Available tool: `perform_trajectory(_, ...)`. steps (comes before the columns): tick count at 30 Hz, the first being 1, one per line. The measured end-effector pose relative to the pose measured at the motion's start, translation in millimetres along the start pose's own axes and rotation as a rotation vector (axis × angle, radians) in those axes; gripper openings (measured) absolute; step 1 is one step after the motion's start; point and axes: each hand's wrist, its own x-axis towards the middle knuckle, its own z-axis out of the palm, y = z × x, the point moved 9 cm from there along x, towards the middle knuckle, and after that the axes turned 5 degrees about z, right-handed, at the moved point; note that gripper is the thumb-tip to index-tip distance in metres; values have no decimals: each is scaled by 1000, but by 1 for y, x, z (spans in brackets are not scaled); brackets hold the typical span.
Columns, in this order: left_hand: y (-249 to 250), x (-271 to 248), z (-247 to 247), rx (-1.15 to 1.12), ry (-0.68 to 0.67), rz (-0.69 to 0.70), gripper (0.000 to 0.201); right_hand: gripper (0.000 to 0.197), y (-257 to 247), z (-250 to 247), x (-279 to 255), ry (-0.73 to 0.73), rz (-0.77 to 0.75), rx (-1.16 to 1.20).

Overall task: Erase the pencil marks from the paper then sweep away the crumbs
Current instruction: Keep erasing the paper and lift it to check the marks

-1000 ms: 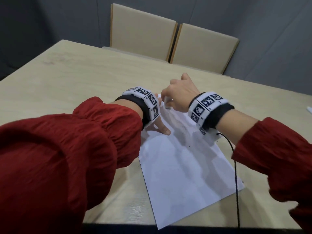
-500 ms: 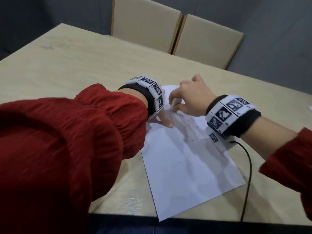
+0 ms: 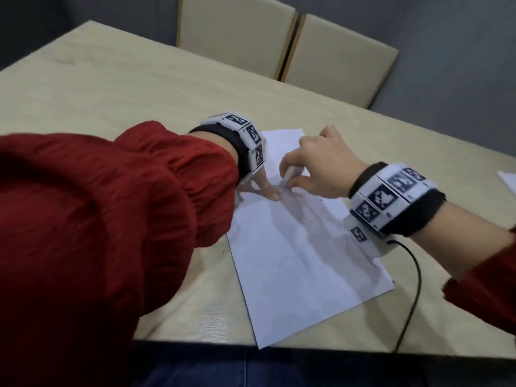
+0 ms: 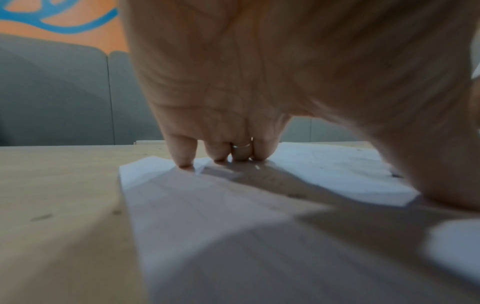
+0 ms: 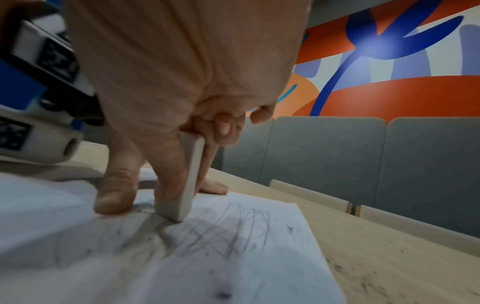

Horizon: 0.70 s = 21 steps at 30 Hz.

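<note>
A white sheet of paper [image 3: 301, 269] lies on the wooden table [image 3: 117, 88], with grey pencil scribbles [image 5: 233, 228] near its far end. My right hand [image 3: 321, 166] pinches a white eraser [image 5: 191, 181] between thumb and fingers, its lower corner pressed on the scribbles. The eraser [image 3: 290, 175] shows small in the head view. My left hand [image 3: 262, 182] rests flat on the paper's far left part, fingertips [image 4: 185, 159] pressing it down. Dark eraser crumbs [image 3: 321, 203] dot the paper beside the right hand.
Two beige chairs [image 3: 282, 43] stand at the far edge of the table. A black cable [image 3: 413, 289] runs from my right wrist over the near table edge. Another white sheet [image 3: 509, 181] peeks in at the right. More crumbs [image 5: 363, 281] speckle the table beside the paper.
My right hand with the eraser has slid back along the paper, from near its far end toward my left thumb. The left hand has stayed pressed on the sheet.
</note>
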Motion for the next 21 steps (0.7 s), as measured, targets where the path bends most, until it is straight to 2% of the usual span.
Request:
perform_trajectory(3, 1, -4, -1, 1, -41, -1, 104, 10, -1, -5, 14, -4, 16, -35)
perform_trajectory(7, 1, 0, -4, -17, 34, 29, 99, 13, -4, -11, 51, 9, 59, -41)
perform_trajectory(8, -1, 1, -3, -23, 48, 25, 102, 12, -3, -10, 50, 11, 71, -45)
perform_trajectory(11, 1, 2, -3, -8, 49, 16, 148, 10, -1, -6, 17, 16, 44, -63)
perform_trajectory(12, 1, 1, -1, -19, 28, 10, 149, 10, -2, -5, 2, 9, 22, -51)
perform_trajectory(15, 0, -1, -1, -51, 1, 19, 113, 11, -2, -3, -10, -26, -1, -55)
perform_trajectory(17, -1, 2, -1, 1, -3, 6, 105, 12, -4, -7, 9, -22, 8, -87)
perform_trajectory(20, 1, -4, -7, 2, 37, 24, 78, 12, -5, -12, 40, -7, 58, -70)
perform_trajectory(21, 0, -2, -5, -25, 32, 14, 88, 11, -3, -12, 43, -6, 77, -52)
